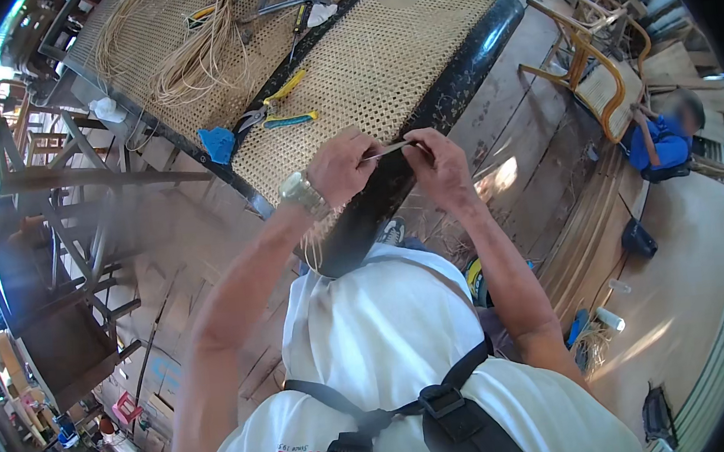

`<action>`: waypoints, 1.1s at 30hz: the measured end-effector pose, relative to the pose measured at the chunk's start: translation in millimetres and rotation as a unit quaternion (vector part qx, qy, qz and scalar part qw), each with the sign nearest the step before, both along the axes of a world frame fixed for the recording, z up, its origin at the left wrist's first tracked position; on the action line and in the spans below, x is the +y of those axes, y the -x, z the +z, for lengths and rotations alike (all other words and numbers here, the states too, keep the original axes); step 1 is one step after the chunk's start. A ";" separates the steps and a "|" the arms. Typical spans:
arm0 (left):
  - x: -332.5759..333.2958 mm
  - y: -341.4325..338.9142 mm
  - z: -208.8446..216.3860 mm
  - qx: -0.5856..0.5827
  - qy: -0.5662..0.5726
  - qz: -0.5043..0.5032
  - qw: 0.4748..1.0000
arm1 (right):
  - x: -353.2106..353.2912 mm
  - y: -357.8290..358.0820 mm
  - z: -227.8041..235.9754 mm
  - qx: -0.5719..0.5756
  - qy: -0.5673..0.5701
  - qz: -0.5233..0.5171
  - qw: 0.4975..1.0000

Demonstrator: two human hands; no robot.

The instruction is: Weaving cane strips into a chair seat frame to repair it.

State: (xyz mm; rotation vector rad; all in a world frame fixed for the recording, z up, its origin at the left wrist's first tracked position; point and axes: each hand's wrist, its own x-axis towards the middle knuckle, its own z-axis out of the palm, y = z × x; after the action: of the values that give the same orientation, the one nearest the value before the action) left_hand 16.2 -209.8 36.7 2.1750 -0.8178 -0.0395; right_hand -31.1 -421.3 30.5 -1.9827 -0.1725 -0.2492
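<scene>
A thin pale cane strip [389, 149] stretches between my two hands, above the dark frame edge of a woven cane panel [381, 58]. My left hand [343, 167], with a watch on its wrist, is closed on one end. The other end is pinched by my right hand [439, 166]. Beyond my left hand, cutting pliers [271, 113] with yellow and blue handles lie open on the weave. A crumpled blue piece [217, 144] rests at the panel's left edge. Loose cane ends [314, 244] hang below my left wrist.
A bundle of long cane strands [199, 67] and more hand tools [302, 9] lie farther back on the woven surface. Dark wooden chair frames [54, 195] crowd the left. On the right, a person in blue [667, 136] sits beside a curved wooden chair [596, 81].
</scene>
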 end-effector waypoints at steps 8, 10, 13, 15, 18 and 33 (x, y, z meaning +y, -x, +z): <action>0.7 -10.8 5.9 0.003 -0.091 -0.027 0.995 | -25.8 27.3 -18.5 0.096 -0.013 -0.064 0.993; -4.6 -12.5 10.1 0.009 -0.089 -0.026 0.996 | -32.6 33.1 -31.3 0.105 -0.015 -0.067 0.992; -13.3 -10.7 14.2 0.021 -0.170 -0.014 0.985 | -41.1 41.4 -41.8 0.114 -0.028 -0.081 0.990; -26.4 -9.8 13.8 -0.002 -0.173 -0.007 0.985 | -47.6 52.5 -40.3 0.100 -0.028 -0.103 0.989; -22.6 3.4 8.0 -0.018 -0.225 0.075 0.971 | -44.7 63.6 -100.0 0.099 -0.120 -0.075 0.985; -6.6 -10.9 -14.0 0.281 0.057 0.186 0.940 | -56.9 119.4 -51.0 0.214 -0.023 -0.129 0.968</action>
State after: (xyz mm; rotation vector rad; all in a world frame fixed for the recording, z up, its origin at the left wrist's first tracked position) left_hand 27.1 -216.4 22.6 2.0164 -0.0799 -0.3929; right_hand -150.6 -478.1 -20.5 -1.9621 0.3678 0.0146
